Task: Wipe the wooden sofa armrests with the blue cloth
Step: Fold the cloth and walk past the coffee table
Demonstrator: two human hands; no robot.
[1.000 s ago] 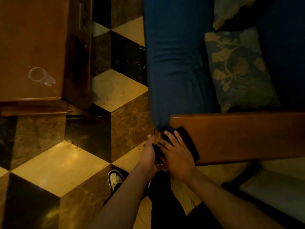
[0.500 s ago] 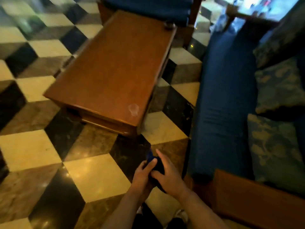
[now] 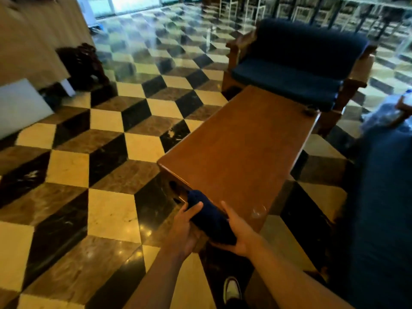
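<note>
From the head view, the blue cloth (image 3: 210, 217) is bunched up in the air between both hands, just in front of the near end of the wooden coffee table (image 3: 243, 148). The left hand (image 3: 185, 230) grips its left side; the right hand (image 3: 237, 233) cups it from below. A blue sofa (image 3: 289, 70) with wooden armrests stands beyond the table, well apart.

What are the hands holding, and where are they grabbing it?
Both hands hold the bunched blue cloth. The left hand grips its left side, thumb on top; the right hand cups its right side and near end from below.
</note>
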